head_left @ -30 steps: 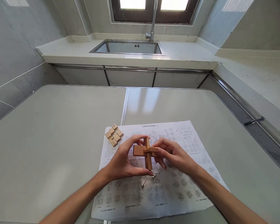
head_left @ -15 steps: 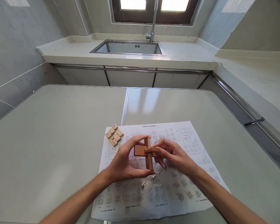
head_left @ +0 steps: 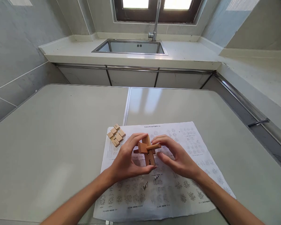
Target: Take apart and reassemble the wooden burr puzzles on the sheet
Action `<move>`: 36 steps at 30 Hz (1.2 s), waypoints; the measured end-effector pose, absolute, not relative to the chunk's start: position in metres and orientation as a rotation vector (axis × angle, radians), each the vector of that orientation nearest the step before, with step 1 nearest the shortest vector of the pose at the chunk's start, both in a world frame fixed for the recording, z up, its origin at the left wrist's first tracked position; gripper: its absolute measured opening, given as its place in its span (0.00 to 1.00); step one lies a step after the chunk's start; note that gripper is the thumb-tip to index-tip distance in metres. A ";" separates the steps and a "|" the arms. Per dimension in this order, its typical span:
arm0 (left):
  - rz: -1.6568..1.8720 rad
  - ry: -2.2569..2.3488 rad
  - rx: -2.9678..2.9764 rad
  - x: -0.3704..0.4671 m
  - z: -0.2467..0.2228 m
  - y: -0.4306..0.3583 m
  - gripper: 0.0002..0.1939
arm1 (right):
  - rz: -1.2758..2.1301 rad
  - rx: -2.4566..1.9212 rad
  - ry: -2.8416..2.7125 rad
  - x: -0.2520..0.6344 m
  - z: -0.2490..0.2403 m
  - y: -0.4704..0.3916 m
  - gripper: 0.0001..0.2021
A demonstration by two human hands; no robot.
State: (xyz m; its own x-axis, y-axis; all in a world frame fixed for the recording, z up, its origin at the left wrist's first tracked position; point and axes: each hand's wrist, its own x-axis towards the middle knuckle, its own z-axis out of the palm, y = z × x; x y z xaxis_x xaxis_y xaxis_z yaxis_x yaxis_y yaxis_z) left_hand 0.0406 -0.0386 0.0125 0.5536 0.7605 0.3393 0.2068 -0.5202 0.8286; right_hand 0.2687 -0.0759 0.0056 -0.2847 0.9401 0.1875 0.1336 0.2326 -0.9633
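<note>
A brown wooden interlocking puzzle (head_left: 150,158), made of crossed pieces, is held above the printed sheet. My left hand (head_left: 128,156) grips its long piece by the two ends, thumb below and fingers above. One thin piece juts out of the puzzle toward the right. Beside that piece is my right hand (head_left: 175,156), its fingers and thumb apart around the jutting end. Whether a fingertip touches the wood I cannot tell. A small dark mark shows on the long piece's lower part.
Under the hands lies a creased paper sheet (head_left: 178,200) printed with puzzle drawings, torn near its middle. A light wooden block puzzle (head_left: 116,135) rests on its upper left corner. The grey table (head_left: 61,131) has a seam. Behind it are a counter (head_left: 189,54) and a sink (head_left: 131,53).
The puzzle has been turned and tilted in my left hand, showing different faces. My right hand's fingers have opened and come away from the puzzle's right side.
</note>
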 end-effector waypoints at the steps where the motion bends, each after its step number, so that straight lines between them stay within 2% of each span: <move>1: 0.908 0.797 2.016 0.041 0.012 -0.039 0.44 | 1.073 -1.032 -1.677 0.268 0.006 -0.076 0.10; 6: 0.834 0.735 2.028 0.040 0.007 -0.040 0.46 | 0.841 -1.068 -1.781 0.267 0.001 -0.077 0.03; 13: 0.832 0.693 2.074 0.040 0.006 -0.038 0.47 | 0.616 -1.103 -1.806 0.264 -0.004 -0.079 0.03; 28: 0.852 0.652 2.111 0.039 0.007 -0.036 0.47 | 0.643 -1.087 -1.807 0.266 -0.002 -0.077 0.02; 36: 0.879 0.623 2.154 0.038 0.006 -0.035 0.47 | 0.572 -1.073 -1.796 0.264 -0.004 -0.078 0.06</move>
